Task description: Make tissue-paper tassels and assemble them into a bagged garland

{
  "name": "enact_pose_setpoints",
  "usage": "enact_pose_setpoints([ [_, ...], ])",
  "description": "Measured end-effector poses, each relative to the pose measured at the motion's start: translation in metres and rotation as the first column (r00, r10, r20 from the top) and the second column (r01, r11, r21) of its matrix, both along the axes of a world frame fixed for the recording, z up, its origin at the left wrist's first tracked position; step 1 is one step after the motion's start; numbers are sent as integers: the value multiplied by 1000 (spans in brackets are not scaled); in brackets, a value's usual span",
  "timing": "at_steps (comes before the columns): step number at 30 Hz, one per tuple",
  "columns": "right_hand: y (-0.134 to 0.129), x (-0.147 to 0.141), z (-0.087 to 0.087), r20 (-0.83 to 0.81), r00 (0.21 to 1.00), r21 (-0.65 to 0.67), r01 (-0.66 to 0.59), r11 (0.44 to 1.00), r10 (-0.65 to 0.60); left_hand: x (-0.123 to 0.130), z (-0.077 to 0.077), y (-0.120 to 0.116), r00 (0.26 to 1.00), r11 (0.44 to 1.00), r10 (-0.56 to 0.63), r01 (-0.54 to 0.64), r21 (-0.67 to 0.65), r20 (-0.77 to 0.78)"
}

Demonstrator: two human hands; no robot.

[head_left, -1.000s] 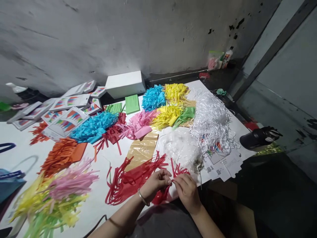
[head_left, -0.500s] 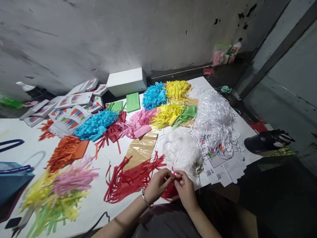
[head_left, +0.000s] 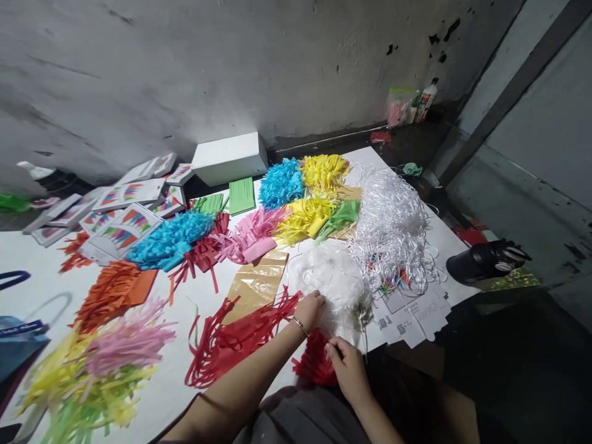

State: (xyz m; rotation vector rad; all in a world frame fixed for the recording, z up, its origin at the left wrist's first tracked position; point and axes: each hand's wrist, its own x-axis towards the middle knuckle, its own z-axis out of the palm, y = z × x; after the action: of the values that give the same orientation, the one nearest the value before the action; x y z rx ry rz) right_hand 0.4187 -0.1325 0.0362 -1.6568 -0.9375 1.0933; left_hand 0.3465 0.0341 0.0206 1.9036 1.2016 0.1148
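My left hand (head_left: pixel 311 310), with a bracelet at the wrist, is at the near left side of a crumpled clear plastic bag (head_left: pixel 330 274). Its fingers are curled together; what lies between them, if anything, is hidden. Near the table's front edge, my right hand (head_left: pixel 349 365) pinches the edge of a red fringed tissue paper tassel (head_left: pixel 316 361). The tassel lies close in front of my body. To the left of both hands, a larger bundle of red tissue fringe (head_left: pixel 235 342) is spread on the white table cover (head_left: pixel 161 394).
Blue (head_left: pixel 173 237), yellow (head_left: pixel 308 216), pink and orange (head_left: pixel 108 290) fringe bundles cover the middle and left. White string (head_left: pixel 393 228) is heaped at the right, beside printed cards (head_left: pixel 416 314) and a black bottle (head_left: pixel 483 262). A white box (head_left: pixel 229 157) stands by the wall.
My hands have come apart from their pinch together. The left has moved up to the plastic bag; the right has lowered slightly with the red tassel. The view has shifted slightly.
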Motion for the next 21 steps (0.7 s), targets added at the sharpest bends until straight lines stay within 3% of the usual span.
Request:
enact_pose_setpoints([
  [5, -3, 2, -1, 99, 995, 28, 32, 999, -35, -10, 14, -1, 980, 980, 141, -118, -162, 138],
  [10, 17, -4, 30, 170, 981, 158, 67, 985, -94, -45, 50, -24, 904, 886, 316, -173, -430, 288],
  [12, 30, -14, 47, 201, 978, 226, 9, 974, -56, -63, 66, -36, 827, 803, 432, -171, -571, 360],
  [15, 46, -36, 67, 279, 959, 269, -124, 955, 45, -89, 85, -51, 626, 617, 654, -115, -778, 426],
  [16, 49, -43, 72, 303, 949, 268, -171, 948, 85, -98, 89, -54, 571, 585, 696, -100, -805, 435],
  [18, 53, -56, 80, 326, 930, 252, -258, 933, 169, -117, 93, -60, 525, 596, 714, -110, -795, 463],
  [21, 58, -75, 89, 275, 906, 200, -382, 902, 322, -147, 95, -66, 523, 663, 680, -141, -735, 513],
])
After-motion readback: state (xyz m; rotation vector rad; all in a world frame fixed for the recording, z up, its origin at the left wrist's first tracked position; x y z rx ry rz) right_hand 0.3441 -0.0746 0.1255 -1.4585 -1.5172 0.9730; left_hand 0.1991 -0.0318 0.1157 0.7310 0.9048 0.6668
